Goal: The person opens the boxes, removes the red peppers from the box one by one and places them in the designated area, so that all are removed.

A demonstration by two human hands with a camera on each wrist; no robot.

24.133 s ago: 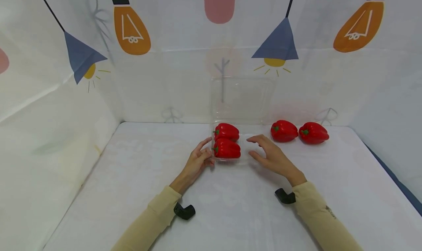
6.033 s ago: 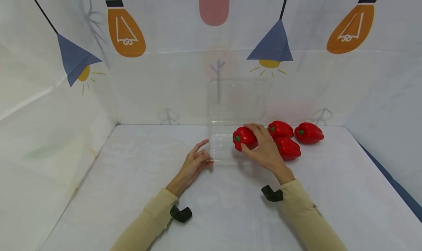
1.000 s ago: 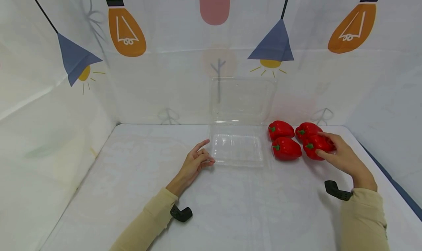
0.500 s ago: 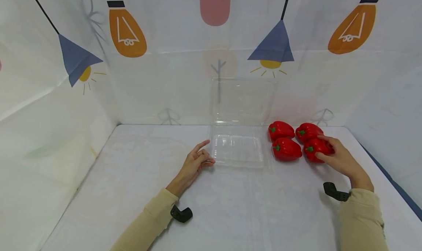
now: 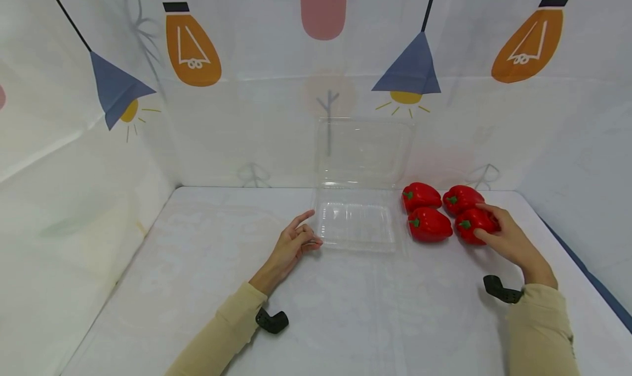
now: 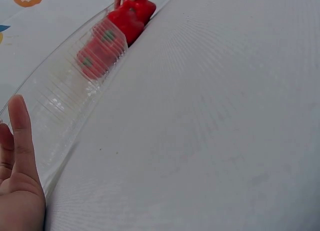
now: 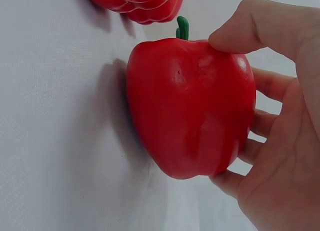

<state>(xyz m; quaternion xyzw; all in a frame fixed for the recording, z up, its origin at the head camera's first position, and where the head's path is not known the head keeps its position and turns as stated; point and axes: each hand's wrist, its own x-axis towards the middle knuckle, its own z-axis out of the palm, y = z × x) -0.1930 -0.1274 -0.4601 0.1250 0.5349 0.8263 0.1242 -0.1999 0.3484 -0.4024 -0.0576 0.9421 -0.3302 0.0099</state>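
My right hand (image 5: 513, 244) grips a red bell pepper (image 5: 473, 225) by its right end at the right of the table. In the right wrist view, the thumb lies near the green stem of that bell pepper (image 7: 190, 106) and the fingers go round its far side. Three more bell peppers (image 5: 429, 224) lie close by, to the left and behind. My left hand (image 5: 292, 245) rests at the left edge of a clear plastic clamshell box (image 5: 355, 225), its index finger extended. From the left wrist, the thumb stands straight beside the clear wall (image 6: 55, 106). No pepper lies in the box.
The box's raised transparent lid (image 5: 365, 151) leans at the back wall (image 5: 247, 118), which carries lamp prints. A white cloth covers the table (image 5: 336, 310). Black wrist devices sit at both cuffs.
Earlier, two peppers lay in the box; now all stand to its right. Six seconds ago my right hand held one over the box. During the last second the held pepper has come down slightly.
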